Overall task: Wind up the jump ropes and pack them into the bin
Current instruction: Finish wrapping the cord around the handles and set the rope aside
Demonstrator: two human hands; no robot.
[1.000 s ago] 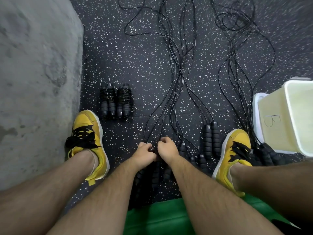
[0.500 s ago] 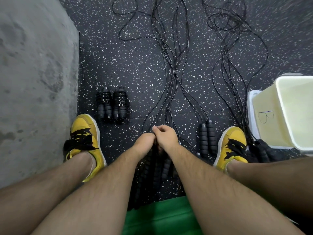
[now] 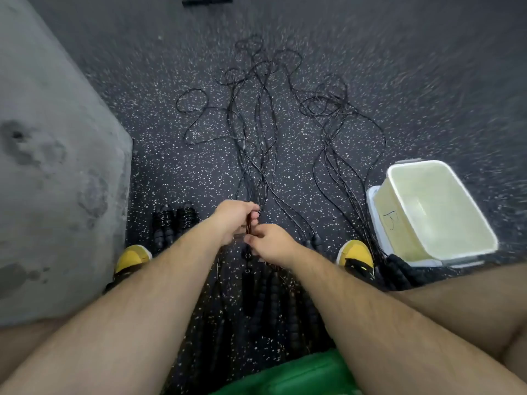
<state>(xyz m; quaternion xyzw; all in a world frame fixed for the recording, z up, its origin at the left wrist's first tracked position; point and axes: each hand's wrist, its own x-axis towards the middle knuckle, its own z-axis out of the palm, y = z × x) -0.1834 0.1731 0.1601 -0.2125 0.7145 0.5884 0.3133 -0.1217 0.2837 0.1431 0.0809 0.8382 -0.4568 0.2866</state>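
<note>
Ropes [image 3: 258, 155] lie in a loose black tangle on the floor [image 3: 399, 81], thin cords running away from the viewer; count unclear, several. Nearest, a strip of green [image 3: 299, 374] at the lower edge, then black ribbed handles [image 3: 268, 297] lying side by side between the forearms, blurred, too dark to count. Left hand [image 3: 232, 220] is curled closed around a thin dark bunch of cord, fingers wrapped, knuckles up. Right hand [image 3: 271, 243] sits just below it, touching it, fingertips pinched on the same cord. Two yellow shoes with black laces: one left [image 3: 132, 256], one right [image 3: 355, 252]. Two wound bundles [image 3: 175, 223] stand side by side beyond the left shoe, cord coiled tight round the handles. More black handles [image 3: 399, 273] lie by the right shoe. Bin [image 3: 445, 232], pale yellow plastic, rectangular, rounded corners, nothing visible inside, a pen mark on its near wall; it rests on a white lid [image 3: 373, 212]. Floor is dark rubber, white-flecked. Grey concrete slab [image 3: 51, 166] at left, mottled.
</note>
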